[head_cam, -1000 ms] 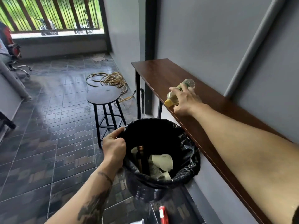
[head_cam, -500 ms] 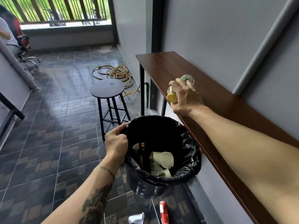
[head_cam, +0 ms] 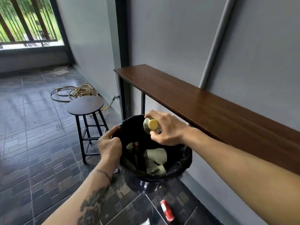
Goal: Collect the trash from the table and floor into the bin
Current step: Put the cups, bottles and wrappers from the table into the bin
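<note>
My left hand [head_cam: 109,146] grips the rim of the bin [head_cam: 186,157], holding the liner mouth wide for the drop. My right hand [head_cam: 165,128] clasps the bottle [head_cam: 151,126] directly over the bin, cap toward me, ready to let go. A red can [head_cam: 167,210] lies on the floor just beside the bin, below the tabletop [head_cam: 203,104].

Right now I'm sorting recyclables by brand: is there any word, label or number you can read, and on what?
None can be read.
Bottle in the right hand: yellow cap plain, label hidden.
Red can on the floor: white patches, too blurred to read.
Bin and its trash: no text visible.
</note>
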{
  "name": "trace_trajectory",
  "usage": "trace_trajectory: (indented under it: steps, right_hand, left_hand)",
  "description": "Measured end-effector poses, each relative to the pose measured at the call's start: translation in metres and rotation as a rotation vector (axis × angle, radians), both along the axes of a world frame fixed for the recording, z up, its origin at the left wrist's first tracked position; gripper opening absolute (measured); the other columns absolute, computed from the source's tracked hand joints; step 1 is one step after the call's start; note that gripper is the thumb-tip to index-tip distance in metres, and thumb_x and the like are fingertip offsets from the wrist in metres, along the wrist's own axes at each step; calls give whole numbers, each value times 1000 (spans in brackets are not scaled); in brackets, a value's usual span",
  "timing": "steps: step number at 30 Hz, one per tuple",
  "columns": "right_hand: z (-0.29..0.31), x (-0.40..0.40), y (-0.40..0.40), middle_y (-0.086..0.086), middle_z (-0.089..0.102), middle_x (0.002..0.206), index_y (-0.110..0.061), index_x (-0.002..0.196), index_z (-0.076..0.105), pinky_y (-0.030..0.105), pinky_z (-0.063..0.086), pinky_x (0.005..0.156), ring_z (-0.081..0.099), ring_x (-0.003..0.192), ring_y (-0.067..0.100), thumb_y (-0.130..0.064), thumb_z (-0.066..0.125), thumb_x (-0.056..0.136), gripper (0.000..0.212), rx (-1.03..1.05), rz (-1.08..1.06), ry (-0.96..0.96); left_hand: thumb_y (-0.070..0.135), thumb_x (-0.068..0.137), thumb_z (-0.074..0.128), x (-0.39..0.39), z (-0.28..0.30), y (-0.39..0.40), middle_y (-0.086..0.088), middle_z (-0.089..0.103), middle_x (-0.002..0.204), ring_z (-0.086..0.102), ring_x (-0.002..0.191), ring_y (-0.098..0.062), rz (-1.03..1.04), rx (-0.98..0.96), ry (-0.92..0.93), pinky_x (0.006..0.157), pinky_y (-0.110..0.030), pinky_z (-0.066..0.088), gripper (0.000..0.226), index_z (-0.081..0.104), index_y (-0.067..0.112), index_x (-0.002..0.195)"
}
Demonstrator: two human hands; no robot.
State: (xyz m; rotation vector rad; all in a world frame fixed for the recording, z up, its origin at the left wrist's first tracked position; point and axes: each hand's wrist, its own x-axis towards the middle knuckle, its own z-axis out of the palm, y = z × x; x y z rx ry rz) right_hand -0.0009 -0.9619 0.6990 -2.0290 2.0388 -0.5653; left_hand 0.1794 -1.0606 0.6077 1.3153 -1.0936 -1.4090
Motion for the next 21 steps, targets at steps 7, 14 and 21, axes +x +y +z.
trace_trajectory:
  steps: [7,14,21]
  right_hand:
    - [-88,86,60,-3,44,136,-27,136,36,44,50,93,53,116,27,-23,63,79,64,327,-55,176]
    - [-92,117,108,-4,8,164,-35,153,17,49,36,111,20,146,33,-32,69,79,90,531,-133,286]
    - [-118,101,173,3,18,161,-27,153,16,51,32,112,21,145,34,-39,53,88,76,477,-437,151]
  left_hand:
    - [-11,84,48,72,-3,43,3,74,106,67,73,-10,-24,3,-30,51,-6,50,60,73,28,121]
    - [-12,78,45,98,-25,75,2,75,114,72,88,-9,-97,19,-56,70,-14,57,63,75,22,122]
    - [-13,77,46,127,-55,124,2,75,115,73,95,-13,-173,27,-137,85,-29,61,65,73,22,124]
